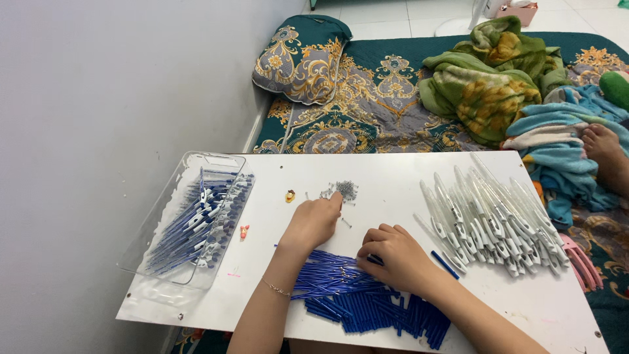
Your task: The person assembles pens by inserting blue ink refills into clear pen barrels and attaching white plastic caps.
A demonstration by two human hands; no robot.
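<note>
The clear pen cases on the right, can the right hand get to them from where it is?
Probably yes. The right hand rests on the blue refills, and the clear pen cases lie just beside it on the white board, with only one stray refill between.

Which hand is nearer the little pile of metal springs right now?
Left. The left hand reaches its fingertips to the edge of the small spring pile. The right hand sits lower, apart from it, resting on the blue refills.
</note>
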